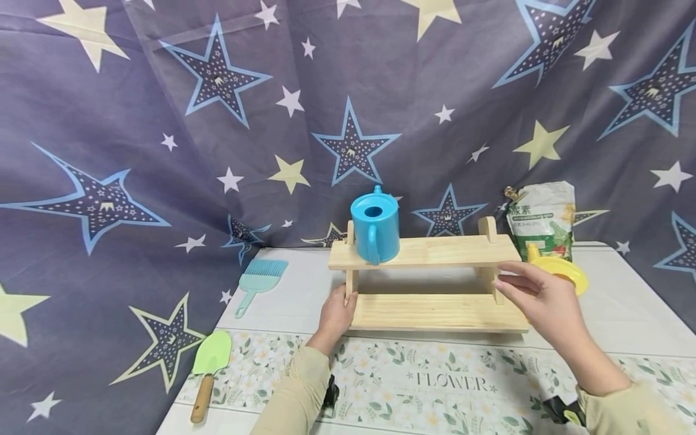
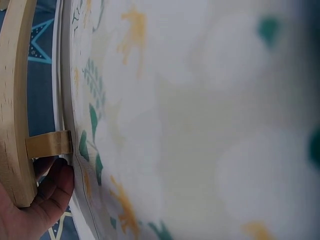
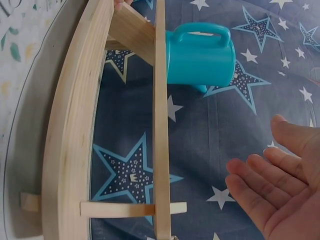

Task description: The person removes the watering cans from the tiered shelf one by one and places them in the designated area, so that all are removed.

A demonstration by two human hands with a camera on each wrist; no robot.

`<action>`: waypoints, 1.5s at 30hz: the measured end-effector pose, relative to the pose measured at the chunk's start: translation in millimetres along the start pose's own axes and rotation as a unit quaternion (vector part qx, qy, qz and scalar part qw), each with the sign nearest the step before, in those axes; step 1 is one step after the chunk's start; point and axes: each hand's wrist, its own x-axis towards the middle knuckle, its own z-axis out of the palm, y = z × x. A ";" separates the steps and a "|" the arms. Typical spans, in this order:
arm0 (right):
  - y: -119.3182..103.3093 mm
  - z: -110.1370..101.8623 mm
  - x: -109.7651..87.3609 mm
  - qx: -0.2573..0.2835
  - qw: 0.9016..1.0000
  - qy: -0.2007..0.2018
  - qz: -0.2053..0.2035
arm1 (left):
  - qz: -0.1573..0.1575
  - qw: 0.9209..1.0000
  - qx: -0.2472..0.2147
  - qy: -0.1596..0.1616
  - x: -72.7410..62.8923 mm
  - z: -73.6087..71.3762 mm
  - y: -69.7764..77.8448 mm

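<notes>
A two-tier wooden shelf (image 1: 429,311) stands on the table, light in colour, with side posts rising above its top board. My left hand (image 1: 334,315) grips the shelf's lower left end; in the left wrist view its fingers (image 2: 61,187) curl round the board's edge. On the left of the top board sits a blue watering can (image 1: 385,232), its handle facing me. My right hand (image 1: 546,296) is off the shelf's right end, holding nothing. From the right wrist view, that hand (image 3: 280,185) has its palm turned up and its fingers loosely bent.
Behind my right hand are a yellow plastic item (image 1: 571,273), partly hidden, and a clipped white-and-green bag (image 1: 542,217). A light-blue brush (image 1: 261,281) and a green trowel (image 1: 213,356) with a wooden handle lie at the left. A floral mat (image 1: 435,362) crosses the table's front.
</notes>
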 end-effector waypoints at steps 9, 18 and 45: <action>-11.3 11.6 5.5 0.031 0.999 -0.022 0.013 | -0.003 1.000 -0.005 0.001 -1.2 0.5 0.9; -20.2 23.7 11.0 0.056 0.998 -0.028 -0.008 | -0.006 1.000 -0.012 -0.002 -0.5 4.5 -2.7; -26.2 47.4 18.3 0.106 0.992 -0.061 -0.003 | -0.010 1.000 -0.003 0.000 0.0 2.0 -1.0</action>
